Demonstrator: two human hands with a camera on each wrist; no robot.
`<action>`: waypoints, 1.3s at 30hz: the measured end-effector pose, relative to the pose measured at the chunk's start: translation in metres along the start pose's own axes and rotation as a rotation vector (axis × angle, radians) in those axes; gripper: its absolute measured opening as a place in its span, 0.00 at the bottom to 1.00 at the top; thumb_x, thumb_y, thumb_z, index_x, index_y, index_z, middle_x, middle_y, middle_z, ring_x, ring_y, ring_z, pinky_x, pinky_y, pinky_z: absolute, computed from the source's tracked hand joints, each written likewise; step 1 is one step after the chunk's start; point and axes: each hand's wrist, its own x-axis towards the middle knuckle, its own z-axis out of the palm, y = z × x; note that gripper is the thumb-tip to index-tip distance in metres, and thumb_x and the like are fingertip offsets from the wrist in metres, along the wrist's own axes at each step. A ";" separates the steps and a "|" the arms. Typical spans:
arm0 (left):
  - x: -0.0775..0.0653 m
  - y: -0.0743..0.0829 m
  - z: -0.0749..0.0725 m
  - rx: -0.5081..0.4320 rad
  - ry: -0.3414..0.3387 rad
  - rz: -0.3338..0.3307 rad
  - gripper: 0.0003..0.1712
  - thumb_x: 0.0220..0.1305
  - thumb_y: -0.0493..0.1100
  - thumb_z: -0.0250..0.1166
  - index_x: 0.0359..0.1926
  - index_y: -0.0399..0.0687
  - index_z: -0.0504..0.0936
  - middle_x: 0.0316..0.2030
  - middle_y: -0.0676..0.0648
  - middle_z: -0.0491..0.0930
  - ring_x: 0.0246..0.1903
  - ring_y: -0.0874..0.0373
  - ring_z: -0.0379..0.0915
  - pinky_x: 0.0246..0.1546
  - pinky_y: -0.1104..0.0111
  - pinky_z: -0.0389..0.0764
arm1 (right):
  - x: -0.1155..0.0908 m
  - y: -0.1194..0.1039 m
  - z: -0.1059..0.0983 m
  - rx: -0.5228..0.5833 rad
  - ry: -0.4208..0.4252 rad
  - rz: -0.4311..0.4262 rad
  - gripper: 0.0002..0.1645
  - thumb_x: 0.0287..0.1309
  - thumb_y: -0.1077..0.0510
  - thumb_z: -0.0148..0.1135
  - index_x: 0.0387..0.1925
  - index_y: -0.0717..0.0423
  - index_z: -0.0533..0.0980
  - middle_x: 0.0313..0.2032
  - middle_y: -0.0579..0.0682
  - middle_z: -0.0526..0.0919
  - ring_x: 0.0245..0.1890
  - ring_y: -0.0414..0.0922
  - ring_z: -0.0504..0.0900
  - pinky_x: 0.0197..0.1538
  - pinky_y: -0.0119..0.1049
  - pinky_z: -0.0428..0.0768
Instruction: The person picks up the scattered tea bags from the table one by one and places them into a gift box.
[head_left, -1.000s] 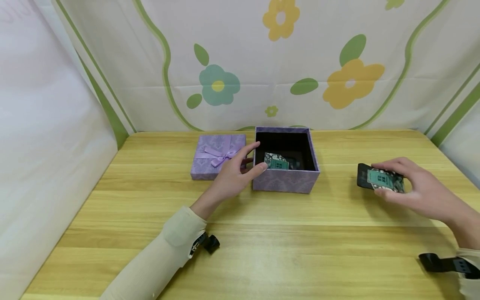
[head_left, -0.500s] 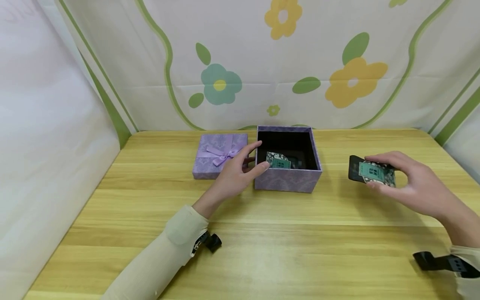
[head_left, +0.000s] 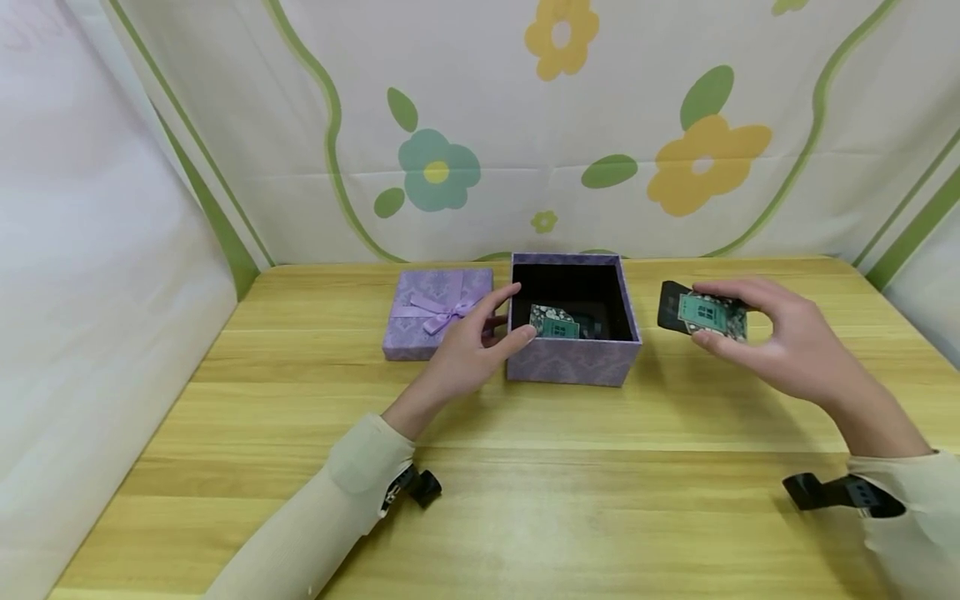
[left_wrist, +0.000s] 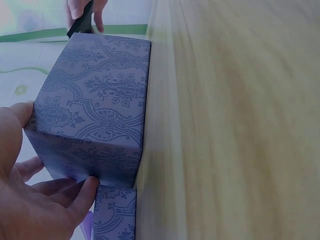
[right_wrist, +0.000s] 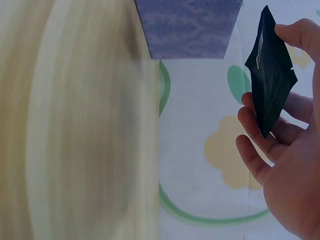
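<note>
My right hand (head_left: 780,337) pinches a flat dark packet (head_left: 701,310) with a green label and floral pattern, thumb on one edge and fingers on the other. It is held above the table, right of and apart from a lidless purple box (head_left: 570,362) with a black inside. In the right wrist view the packet (right_wrist: 270,75) shows its dark, creased underside. A similar green-labelled packet (head_left: 558,327) lies in the box; something dark beside it is unclear. My left hand (head_left: 472,346) rests on the box's left side, fingers along the wall and thumb at the front corner.
The box's purple lid (head_left: 420,337), with a ribbon bow, lies on the wooden table (head_left: 555,500) just left of the box, partly behind my left hand. A white cloth (head_left: 517,125) with printed flowers hangs behind the table.
My right hand has carried the packet leftward and farther back, closer to the box. My left hand, the box and the lid have stayed put.
</note>
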 end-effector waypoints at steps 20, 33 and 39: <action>0.001 -0.002 -0.001 -0.001 -0.002 0.013 0.40 0.77 0.59 0.63 0.83 0.67 0.60 0.81 0.44 0.62 0.75 0.44 0.70 0.74 0.47 0.74 | 0.041 -0.047 0.025 0.088 -0.040 -0.117 0.34 0.62 0.51 0.77 0.69 0.36 0.79 0.66 0.47 0.81 0.67 0.49 0.75 0.67 0.55 0.69; -0.001 -0.002 0.001 0.002 -0.002 0.019 0.40 0.77 0.59 0.63 0.83 0.67 0.59 0.80 0.43 0.64 0.75 0.44 0.70 0.73 0.46 0.75 | 0.056 -0.068 0.042 0.145 -0.108 -0.118 0.36 0.62 0.49 0.77 0.71 0.41 0.78 0.69 0.50 0.78 0.74 0.55 0.71 0.74 0.67 0.67; 0.000 0.000 0.000 0.008 0.005 0.007 0.40 0.77 0.60 0.62 0.84 0.67 0.58 0.80 0.44 0.63 0.75 0.44 0.70 0.74 0.48 0.75 | 0.063 -0.075 0.052 0.153 -0.144 -0.126 0.36 0.64 0.46 0.76 0.72 0.39 0.77 0.71 0.48 0.76 0.75 0.55 0.70 0.75 0.67 0.66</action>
